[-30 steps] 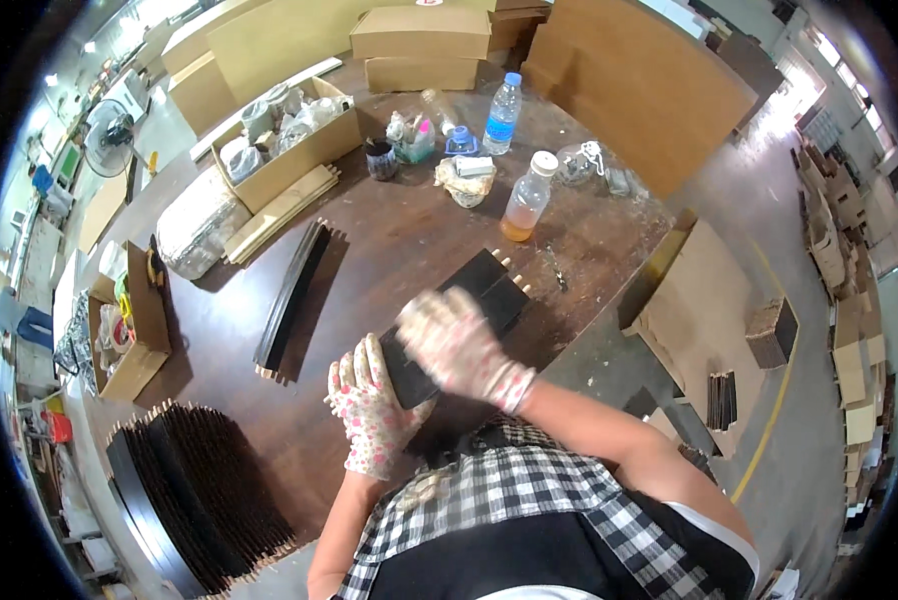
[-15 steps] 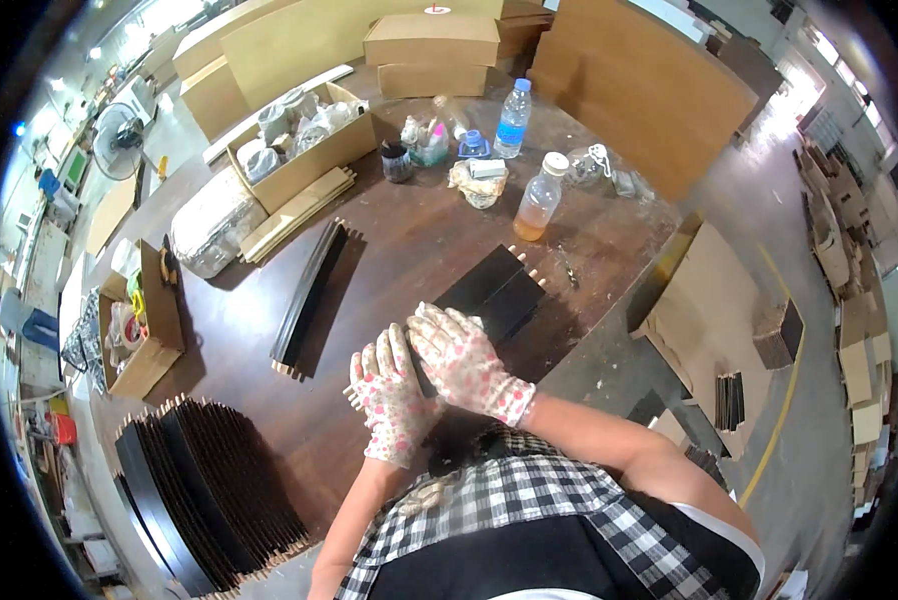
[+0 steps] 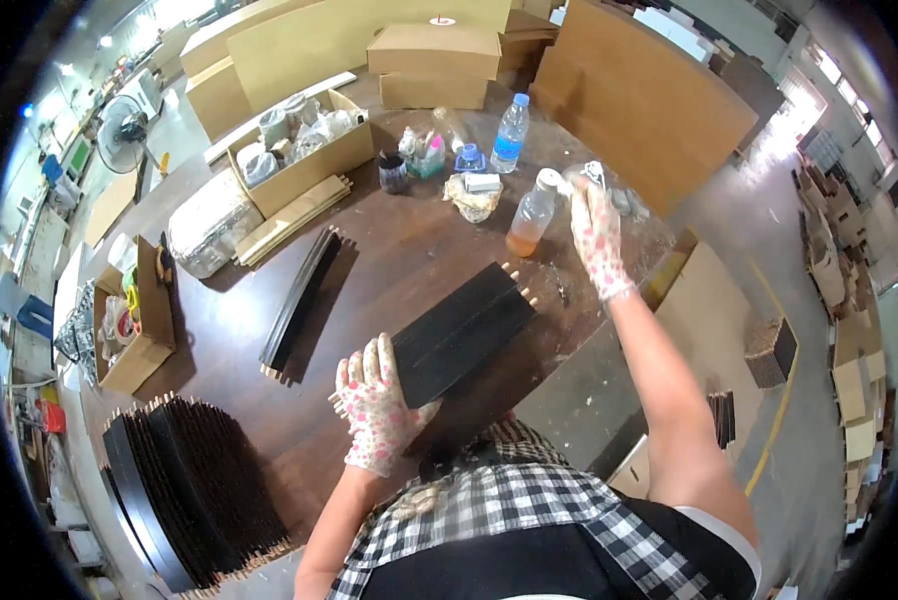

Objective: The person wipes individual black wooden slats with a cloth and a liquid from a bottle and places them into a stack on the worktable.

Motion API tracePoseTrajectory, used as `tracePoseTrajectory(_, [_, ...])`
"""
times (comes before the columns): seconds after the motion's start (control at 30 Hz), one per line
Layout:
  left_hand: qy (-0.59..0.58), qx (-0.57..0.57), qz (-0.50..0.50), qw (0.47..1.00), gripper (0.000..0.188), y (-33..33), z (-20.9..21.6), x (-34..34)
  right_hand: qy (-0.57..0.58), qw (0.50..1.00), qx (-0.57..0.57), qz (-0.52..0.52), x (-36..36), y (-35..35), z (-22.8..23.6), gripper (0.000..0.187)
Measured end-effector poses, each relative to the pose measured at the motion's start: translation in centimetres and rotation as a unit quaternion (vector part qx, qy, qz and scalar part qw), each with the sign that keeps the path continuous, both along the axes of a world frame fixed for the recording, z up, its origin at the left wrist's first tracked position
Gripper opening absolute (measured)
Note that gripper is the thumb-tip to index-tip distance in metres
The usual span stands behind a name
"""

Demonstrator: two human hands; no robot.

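Both my hands wear white gloves with pink dots. My left hand (image 3: 377, 405) lies with fingers stretched at the near left end of a flat black panel (image 3: 464, 330), its thumb along the near edge. Short wooden dowels stick out of the panel's far end. My right hand (image 3: 599, 240) reaches out past the panel, just right of a clear bottle (image 3: 532, 222) with a white cap and amber liquid. Its fingers are drawn together, and a small white bit shows at the fingertips. What it is, I cannot make out. Clear plastic (image 3: 629, 203) lies beside them.
Narrow black strips with dowels (image 3: 302, 300) lie left of the panel. A large stack of black slats (image 3: 199, 490) stands at the near left. Cardboard boxes (image 3: 314, 150) of supplies, a blue-capped water bottle (image 3: 510, 135) and a dark jar (image 3: 393, 172) are further back.
My right hand has left the panel and moved far and right, to beside the amber bottle. My left hand stays at the panel's near end. More of the panel now shows.
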State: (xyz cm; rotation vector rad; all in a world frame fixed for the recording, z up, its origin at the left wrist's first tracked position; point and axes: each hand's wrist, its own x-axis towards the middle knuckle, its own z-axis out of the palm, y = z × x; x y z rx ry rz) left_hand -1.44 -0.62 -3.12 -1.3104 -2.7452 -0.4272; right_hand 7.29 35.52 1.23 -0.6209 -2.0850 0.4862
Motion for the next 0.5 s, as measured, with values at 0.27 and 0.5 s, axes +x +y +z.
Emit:
tracePoseTrajectory(0.27, [0.024, 0.011, -0.004, 1.000, 0.115, 0.0, -0.4, 0.5, -0.250, 0.941, 0.219, 0.061, -5.2, 5.4, -1.0, 0.031])
tracePoseTrajectory(0.5, [-0.041, -0.110, 0.070, 0.991, 0.117, 2.2, 3.1, 1.9, -0.051, 0.981, -0.130, 0.138, -1.6, 16.0, -3.7, 0.021])
